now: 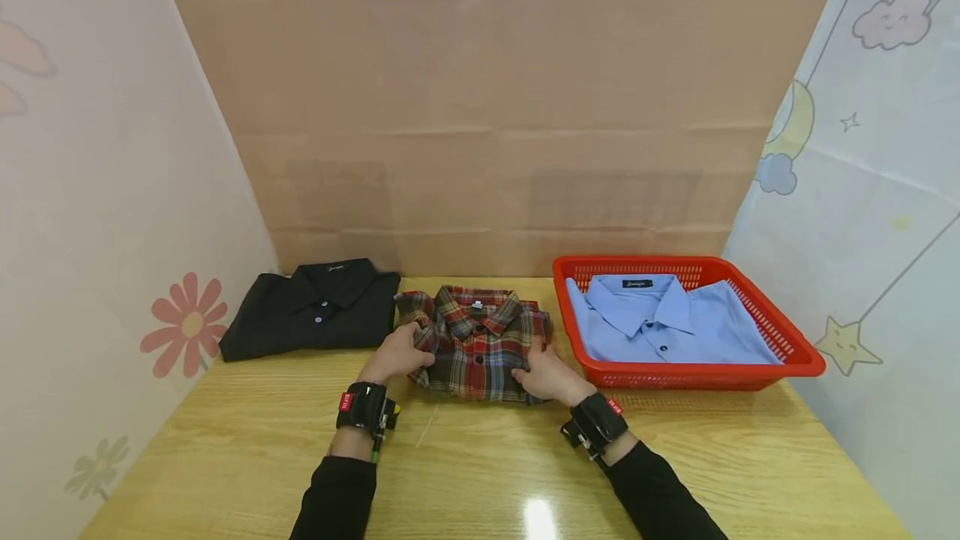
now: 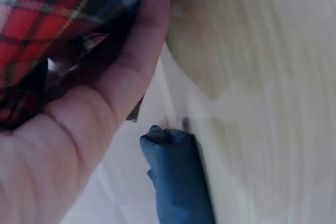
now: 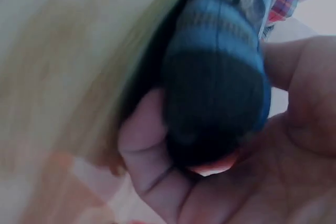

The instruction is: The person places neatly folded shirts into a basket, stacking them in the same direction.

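Observation:
A folded plaid shirt [image 1: 480,361] in red, dark green and cream lies at the middle of the table, its collar toward the back wall. My left hand [image 1: 397,354] grips its left edge, thumb on top. In the left wrist view, the fingers [image 2: 128,74] curl under the plaid cloth [image 2: 58,14]. The right edge is held by my right hand [image 1: 551,375]. From the right wrist, the thick folded side [image 3: 215,82] of the shirt sits between thumb and fingers [image 3: 157,171], with fingertips tucked beneath it near the tabletop.
To the left lies a folded black shirt [image 1: 300,327]. On the right stands a red plastic basket [image 1: 705,377] with a folded light blue shirt [image 1: 622,340] inside. Brown paper [image 1: 480,107] covers the wall behind the wooden table [image 1: 450,473]; printed sheets line both sides.

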`<action>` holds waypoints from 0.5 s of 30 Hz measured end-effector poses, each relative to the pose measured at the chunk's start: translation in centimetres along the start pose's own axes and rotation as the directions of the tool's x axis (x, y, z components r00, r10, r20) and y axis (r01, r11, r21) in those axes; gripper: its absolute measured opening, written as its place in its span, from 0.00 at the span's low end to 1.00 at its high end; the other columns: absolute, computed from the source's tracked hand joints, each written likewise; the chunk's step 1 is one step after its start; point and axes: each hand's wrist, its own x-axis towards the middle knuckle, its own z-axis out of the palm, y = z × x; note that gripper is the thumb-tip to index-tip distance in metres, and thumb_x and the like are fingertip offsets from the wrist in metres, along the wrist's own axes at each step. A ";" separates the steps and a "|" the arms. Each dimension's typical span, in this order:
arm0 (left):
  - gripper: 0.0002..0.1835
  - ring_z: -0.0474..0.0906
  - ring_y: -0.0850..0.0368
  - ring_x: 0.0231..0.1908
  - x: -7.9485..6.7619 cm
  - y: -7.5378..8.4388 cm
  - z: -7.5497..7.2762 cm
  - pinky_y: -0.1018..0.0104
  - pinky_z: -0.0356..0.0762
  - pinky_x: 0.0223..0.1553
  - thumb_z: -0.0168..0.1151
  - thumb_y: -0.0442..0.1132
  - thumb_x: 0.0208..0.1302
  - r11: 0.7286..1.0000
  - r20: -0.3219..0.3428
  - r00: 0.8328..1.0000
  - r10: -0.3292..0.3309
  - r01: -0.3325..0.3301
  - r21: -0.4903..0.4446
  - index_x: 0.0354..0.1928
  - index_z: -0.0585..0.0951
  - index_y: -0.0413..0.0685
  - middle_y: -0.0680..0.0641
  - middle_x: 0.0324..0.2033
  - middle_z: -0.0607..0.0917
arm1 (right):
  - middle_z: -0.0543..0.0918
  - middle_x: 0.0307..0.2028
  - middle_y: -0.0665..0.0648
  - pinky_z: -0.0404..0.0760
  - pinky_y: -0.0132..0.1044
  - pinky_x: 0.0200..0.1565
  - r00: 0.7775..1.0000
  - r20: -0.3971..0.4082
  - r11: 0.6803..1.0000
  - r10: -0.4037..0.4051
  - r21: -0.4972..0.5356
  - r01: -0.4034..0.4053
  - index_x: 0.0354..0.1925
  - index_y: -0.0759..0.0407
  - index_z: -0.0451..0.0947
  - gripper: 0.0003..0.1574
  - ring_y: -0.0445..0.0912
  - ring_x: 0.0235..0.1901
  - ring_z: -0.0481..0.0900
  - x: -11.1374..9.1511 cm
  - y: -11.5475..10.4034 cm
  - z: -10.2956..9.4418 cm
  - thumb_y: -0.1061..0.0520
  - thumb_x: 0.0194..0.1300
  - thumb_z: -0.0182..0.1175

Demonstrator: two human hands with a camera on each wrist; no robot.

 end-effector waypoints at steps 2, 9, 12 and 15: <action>0.41 0.76 0.40 0.48 -0.1 0.0 -0.1 0.51 0.72 0.46 0.65 0.41 0.63 0.999 -0.012 1.000 -0.014 0.014 -0.029 0.72 0.58 0.34 0.31 0.64 0.70 | 0.53 0.69 0.84 0.69 0.60 0.62 1.000 -0.016 1.000 0.004 -0.023 -0.004 0.72 0.81 0.40 0.54 0.71 0.69 0.57 0.1 0.2 0.0 0.47 0.72 0.55; 0.53 0.47 0.31 0.73 -0.2 -0.1 -0.2 0.36 0.55 0.69 0.52 0.66 0.68 0.970 -0.023 0.994 -0.107 0.100 -0.223 0.75 0.46 0.31 0.29 0.75 0.49 | 0.82 0.41 0.74 0.76 0.41 0.31 0.998 -0.037 0.998 -0.056 0.038 0.057 0.72 0.82 0.38 0.55 0.56 0.32 0.82 0.7 1.0 0.3 0.49 0.72 0.57; 0.49 0.48 0.30 0.73 -0.1 -0.3 -0.1 0.37 0.56 0.69 0.52 0.61 0.70 0.968 -0.030 0.992 -0.125 0.115 -0.223 0.75 0.47 0.29 0.28 0.74 0.50 | 0.80 0.48 0.76 0.77 0.41 0.34 0.997 -0.045 0.993 -0.067 0.095 0.071 0.72 0.81 0.35 0.56 0.57 0.37 0.82 0.9 1.2 0.5 0.51 0.71 0.59; 0.43 0.63 0.31 0.65 0.0 -0.4 -0.1 0.41 0.66 0.62 0.56 0.51 0.70 0.977 -0.028 0.993 -0.116 0.109 -0.184 0.72 0.52 0.26 0.26 0.69 0.58 | 0.64 0.66 0.80 0.76 0.50 0.55 0.998 -0.024 0.978 -0.065 0.197 0.068 0.73 0.79 0.28 0.58 0.64 0.60 0.73 1.1 1.4 0.7 0.55 0.71 0.58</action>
